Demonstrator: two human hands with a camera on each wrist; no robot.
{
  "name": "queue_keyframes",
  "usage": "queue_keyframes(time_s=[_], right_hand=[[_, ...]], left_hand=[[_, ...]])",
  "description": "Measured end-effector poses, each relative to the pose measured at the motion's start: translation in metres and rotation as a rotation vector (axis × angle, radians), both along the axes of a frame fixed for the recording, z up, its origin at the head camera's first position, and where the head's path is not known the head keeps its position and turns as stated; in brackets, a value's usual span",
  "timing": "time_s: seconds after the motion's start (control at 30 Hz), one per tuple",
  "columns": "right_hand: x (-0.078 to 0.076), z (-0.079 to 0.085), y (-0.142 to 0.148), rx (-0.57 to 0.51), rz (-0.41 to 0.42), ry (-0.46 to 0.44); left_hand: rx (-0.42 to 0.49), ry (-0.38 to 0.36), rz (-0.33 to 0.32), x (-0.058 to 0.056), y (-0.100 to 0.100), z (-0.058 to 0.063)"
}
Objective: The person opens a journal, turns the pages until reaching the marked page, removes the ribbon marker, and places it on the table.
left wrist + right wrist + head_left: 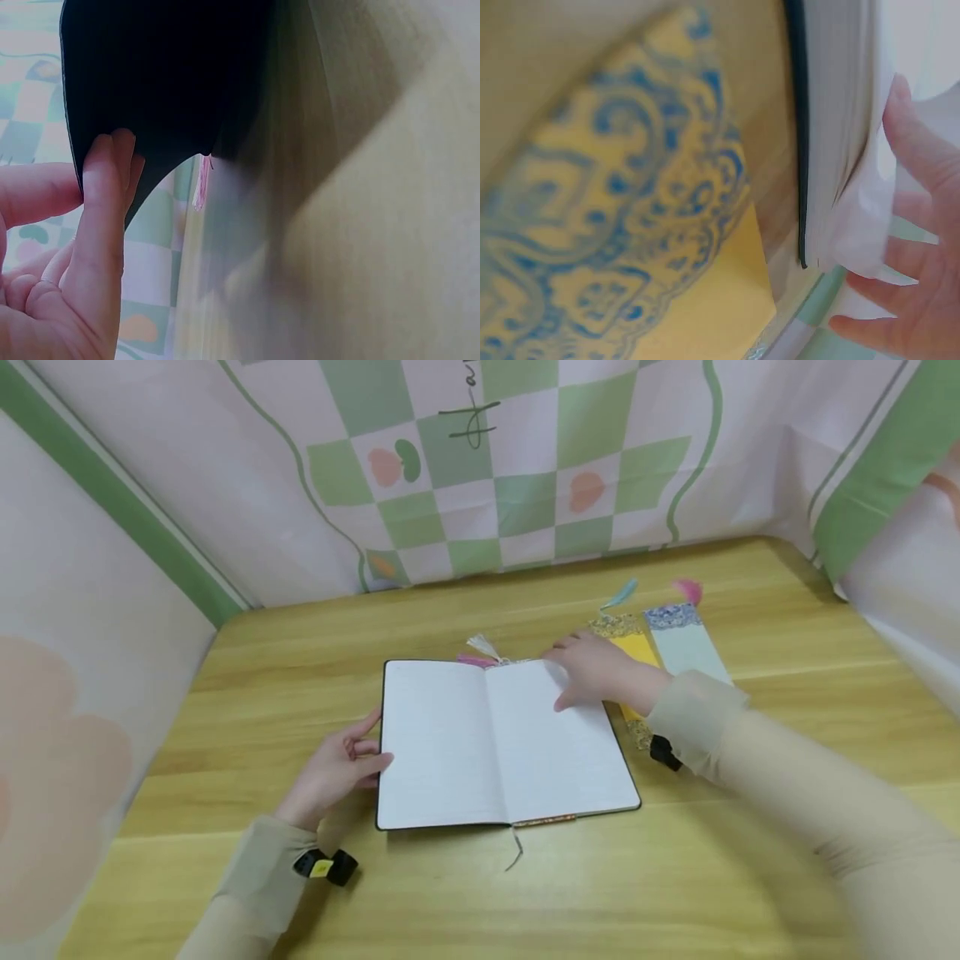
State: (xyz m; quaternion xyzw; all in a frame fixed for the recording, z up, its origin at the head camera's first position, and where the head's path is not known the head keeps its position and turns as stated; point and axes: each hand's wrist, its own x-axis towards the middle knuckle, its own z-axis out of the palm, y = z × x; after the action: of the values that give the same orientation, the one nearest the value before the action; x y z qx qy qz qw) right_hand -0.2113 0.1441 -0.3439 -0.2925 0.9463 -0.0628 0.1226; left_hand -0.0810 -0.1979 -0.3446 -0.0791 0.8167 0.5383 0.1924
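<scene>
A black-covered notebook (442,743) lies open at blank white pages. My left hand (330,772) pinches its left edge, thumb on the page side and fingers against the black cover (172,82), which tilts up off the table. Over the upper right page, my right hand (596,668) has its fingers spread. The thumb touches the page and the other fingers reach the top edge, where a page corner (855,232) bows away from the stack. White (482,646) and pink tassels (472,660) stick out at the top. An orange patterned strip (545,820) shows under the lower edge.
To the right lie a yellow bookmark (636,647) with a blue tassel (621,592), partly under the right arm, and a pale blue bookmark (690,647) with a pink tassel (689,591). A ribbon (515,852) trails onto the wooden table (450,902). Patterned cloth (525,460) hangs behind.
</scene>
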Motion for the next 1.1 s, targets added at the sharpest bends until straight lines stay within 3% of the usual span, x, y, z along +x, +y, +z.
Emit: queue_keyframes(time_s=[0.17,0.37,0.5,0.63,0.83,0.97,1.1], right_hand=[[0.011,0.002,0.0,-0.088,0.004,0.031],[0.021,0.004,0.007,-0.196,-0.033,-0.051],[0.022,0.011,0.015,-0.329,-0.097,-0.13],[0.023,0.019,0.021,-0.496,-0.185,-0.286],[0.026,0.027,0.024,-0.887,-0.302,-0.682],[0.03,0.029,0.019,-1.098,-0.274,-0.869],[0.036,0.028,0.007,-1.082,-0.182,-0.926]], left_hand=[[-0.015,-0.006,-0.004,-0.001,0.0,0.002],[-0.007,-0.008,-0.001,-0.001,0.001,0.002],[-0.002,-0.004,-0.002,-0.001,0.001,0.002],[0.015,0.002,-0.009,-0.001,-0.001,0.001],[0.017,0.006,-0.014,0.0,-0.001,0.001],[0.018,0.004,-0.017,0.0,-0.001,0.003],[0.004,0.002,-0.01,-0.001,-0.001,0.003]])
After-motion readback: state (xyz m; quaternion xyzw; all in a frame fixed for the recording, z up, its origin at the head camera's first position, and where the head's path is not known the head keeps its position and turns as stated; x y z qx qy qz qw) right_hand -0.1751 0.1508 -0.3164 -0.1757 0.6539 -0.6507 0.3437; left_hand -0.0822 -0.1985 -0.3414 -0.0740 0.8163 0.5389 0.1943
